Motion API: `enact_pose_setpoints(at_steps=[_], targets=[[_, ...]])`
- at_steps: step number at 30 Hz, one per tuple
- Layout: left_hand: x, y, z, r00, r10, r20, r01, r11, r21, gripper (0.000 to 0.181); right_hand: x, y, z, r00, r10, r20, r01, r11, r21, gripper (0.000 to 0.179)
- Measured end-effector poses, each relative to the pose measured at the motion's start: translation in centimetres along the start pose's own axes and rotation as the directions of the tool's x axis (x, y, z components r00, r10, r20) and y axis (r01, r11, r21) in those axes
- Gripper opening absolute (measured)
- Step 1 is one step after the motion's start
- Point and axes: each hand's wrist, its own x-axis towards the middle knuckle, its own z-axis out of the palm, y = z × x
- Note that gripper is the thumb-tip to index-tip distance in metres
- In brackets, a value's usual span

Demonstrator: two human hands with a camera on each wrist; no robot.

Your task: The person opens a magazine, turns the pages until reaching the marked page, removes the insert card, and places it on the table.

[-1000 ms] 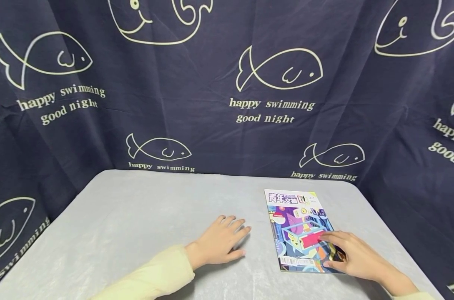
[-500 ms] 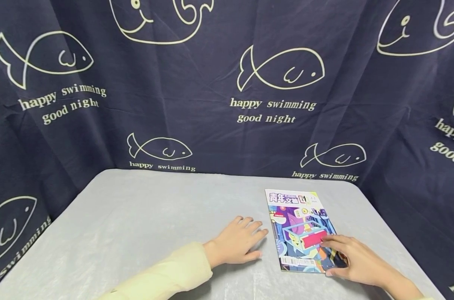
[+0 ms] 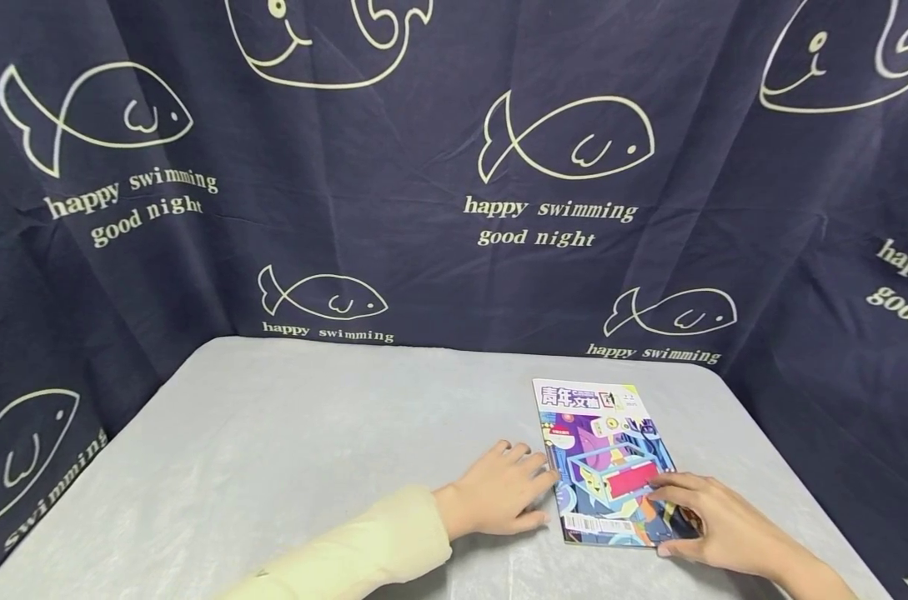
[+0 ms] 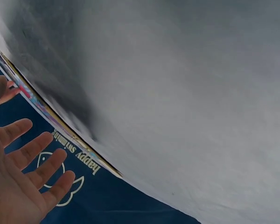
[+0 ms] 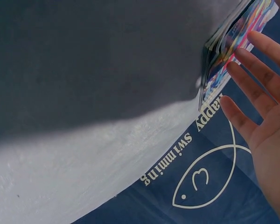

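Note:
A magazine (image 3: pixel 596 429) with a colourful purple and blue cover lies flat on the table, right of the middle in the head view. My left hand (image 3: pixel 501 493) is close beside its lower left edge; the fingers are spread and hold nothing, as the left wrist view of the hand (image 4: pixel 25 179) also shows. Over the lower right part of the cover reaches my right hand (image 3: pixel 712 518), its thumb by the bottom right corner. In the right wrist view the fingers (image 5: pixel 256 84) extend straight in front of the magazine (image 5: pixel 235 44), whose page edges look slightly parted.
A pale grey cloth covers the table (image 3: pixel 311 433). Behind it and at both sides hangs a dark blue curtain (image 3: pixel 423 167) printed with fish outlines and words. Cream sleeves cover the forearms.
My left hand has moved right across the table, up to the magazine's left edge. The right hand stays at the lower right part of the magazine, almost unmoved.

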Motion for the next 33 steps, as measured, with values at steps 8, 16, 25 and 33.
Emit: enact_pose_setpoints(at_steps=[8, 16, 25, 33], targets=[[0.8, 1.2, 0.1, 0.999, 0.045, 0.027, -0.045, 0.999, 0.005, 0.05, 0.1, 0.1, -0.4, 1.0, -0.005, -0.021, 0.005, 1.0, 0.008, 0.048], [1.4, 2.0, -0.4, 0.996, 0.078, 0.037, -0.077, 0.997, -0.017, 0.046, 0.4, -0.1, -0.6, 1.0, -0.018, -0.019, 0.018, 1.0, 0.011, 0.039], [1.5, 2.3, 0.1, 0.996, 0.074, 0.053, -0.073, 0.997, -0.008, 0.049, 0.5, 0.0, -0.7, 0.998, -0.045, -0.031, 0.047, 0.998, 0.046, 0.042], [1.7, 2.6, -0.1, 0.994, 0.075, 0.085, -0.071, 0.996, -0.047, 0.054, 0.4, 0.5, -0.7, 0.999, 0.001, -0.045, 0.001, 0.999, 0.044, 0.043]])
